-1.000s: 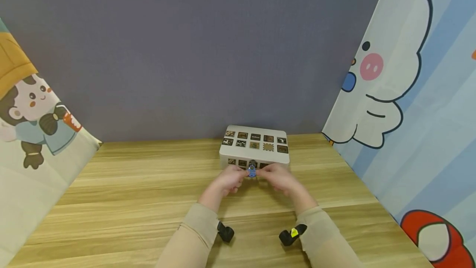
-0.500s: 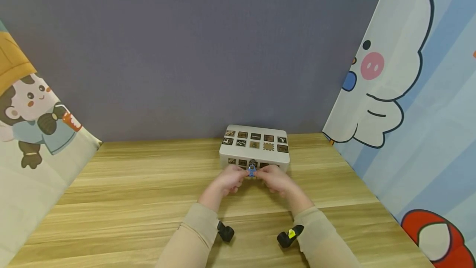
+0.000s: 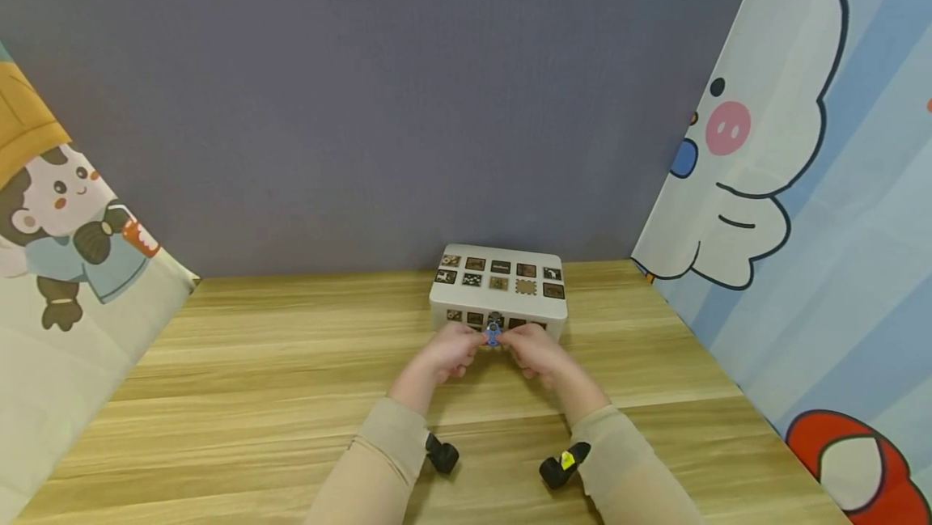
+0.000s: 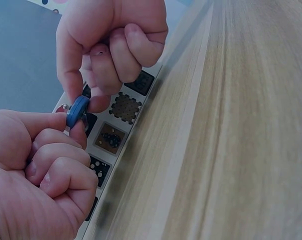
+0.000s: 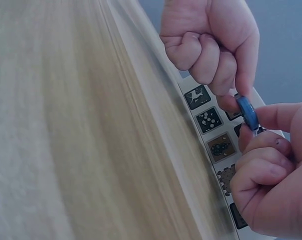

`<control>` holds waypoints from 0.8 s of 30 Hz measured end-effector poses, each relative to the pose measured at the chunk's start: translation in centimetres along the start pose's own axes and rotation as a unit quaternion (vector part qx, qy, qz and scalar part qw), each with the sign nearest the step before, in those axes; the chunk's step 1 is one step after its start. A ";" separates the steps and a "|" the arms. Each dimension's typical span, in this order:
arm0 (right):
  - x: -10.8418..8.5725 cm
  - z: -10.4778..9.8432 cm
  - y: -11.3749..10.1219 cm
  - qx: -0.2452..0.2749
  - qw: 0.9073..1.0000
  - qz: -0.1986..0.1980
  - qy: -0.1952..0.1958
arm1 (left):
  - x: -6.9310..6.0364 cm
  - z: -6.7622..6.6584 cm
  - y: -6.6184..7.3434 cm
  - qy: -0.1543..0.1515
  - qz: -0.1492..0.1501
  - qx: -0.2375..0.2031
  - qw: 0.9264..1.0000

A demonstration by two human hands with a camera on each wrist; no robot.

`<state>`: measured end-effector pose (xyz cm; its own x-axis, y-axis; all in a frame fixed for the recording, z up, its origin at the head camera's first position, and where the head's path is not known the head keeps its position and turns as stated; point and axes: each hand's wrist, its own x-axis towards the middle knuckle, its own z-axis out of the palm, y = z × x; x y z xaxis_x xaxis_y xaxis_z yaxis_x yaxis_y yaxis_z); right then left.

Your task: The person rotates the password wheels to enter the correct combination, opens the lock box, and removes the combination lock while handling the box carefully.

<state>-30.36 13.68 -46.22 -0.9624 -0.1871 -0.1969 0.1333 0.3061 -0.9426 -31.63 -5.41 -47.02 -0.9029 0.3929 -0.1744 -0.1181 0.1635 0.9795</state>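
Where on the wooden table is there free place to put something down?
The widest bare table lies between the left panel and left sleeve; a narrower patch, between right sleeve and right panel. Crowded: before the white box, where left hand and right hand pinch a blue object.

Padlock sat between the left hand and the right hand, touched from both sides. Box rested on the bench just beyond both hands, its front face toward them; clasp on that face, directly past the padlock. Back panel stood behind the box. Left sheet lay well apart, left of the left hand; right sheet well apart, right of the right hand. Left wrist camera and right wrist camera sat nearer the person than the hands, inward of each sleeve.
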 end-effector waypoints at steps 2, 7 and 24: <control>0.0 0.1 -0.1 0.009 1.000 0.003 0.000 | 0.0 0.0 0.0 -0.001 0.000 -0.001 1.000; 0.0 0.1 0.0 0.023 1.000 0.008 0.002 | -0.1 0.0 0.0 -0.001 0.001 0.000 1.000; 0.0 0.1 0.2 0.021 1.000 0.005 0.001 | -0.1 0.0 0.1 0.001 0.001 -0.001 1.000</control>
<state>-30.35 13.68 -46.42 -0.9613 -0.1823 -0.2065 0.1534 0.2681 -0.9511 -31.50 -5.41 -46.94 -0.9040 0.3912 -0.1725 -0.1170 0.1619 0.9799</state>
